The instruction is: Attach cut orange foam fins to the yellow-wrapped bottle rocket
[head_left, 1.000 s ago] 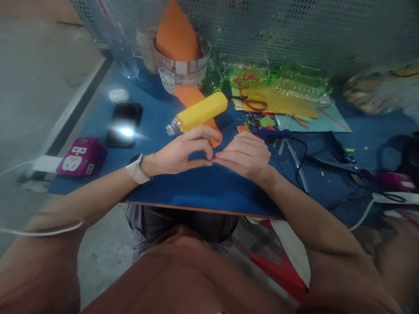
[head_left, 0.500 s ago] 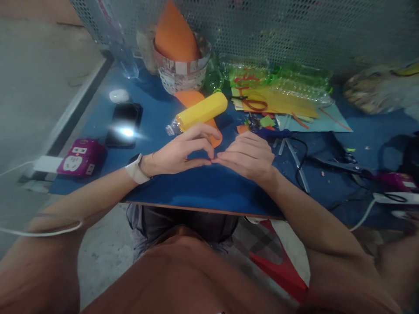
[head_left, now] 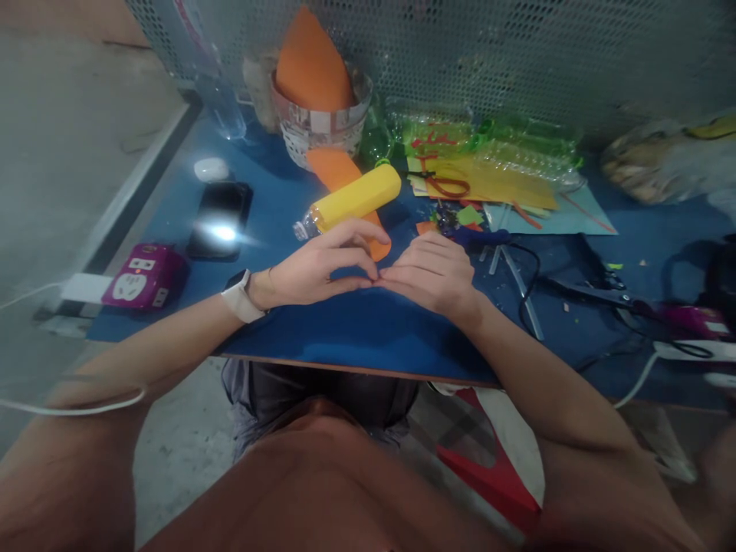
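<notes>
- Since a second ago, a blurred limb [head_left: 718, 471] at the right border has dropped lower, away from the bench [head_left: 345, 337]; the person's two hands have barely shifted.
- Left hand [head_left: 339, 264]: fingers curved, thumb and fingertips drawn towards one point, where they meet the other hand's fingertips; whether they pinch anything small, I cannot tell.
- Right hand [head_left: 434, 272]: knuckles up, fingers bent side by side, tips at that same meeting point; what it may grip is hidden.
- Yellow-wrapped bottle [head_left: 359, 193] lies just beyond the left hand, slanting across an orange strip [head_left: 333, 167], neck towards the left.
- Bare blue surface runs between the hands and the front edge [head_left: 356, 370], and more lies open between the bottle and the phone [head_left: 221, 215].
- Tighter on the right: paper scraps [head_left: 468, 215] sit just past the knuckles, with clear sticks [head_left: 524, 295] and a black cord [head_left: 534, 268] beside that hand.
- Far side: a woven basket [head_left: 322, 126] and green bottles [head_left: 529, 149] stand or lie before the mesh panel [head_left: 460, 54], limiting reach.
- Purple socket block [head_left: 141, 276] sits near the left edge.
</notes>
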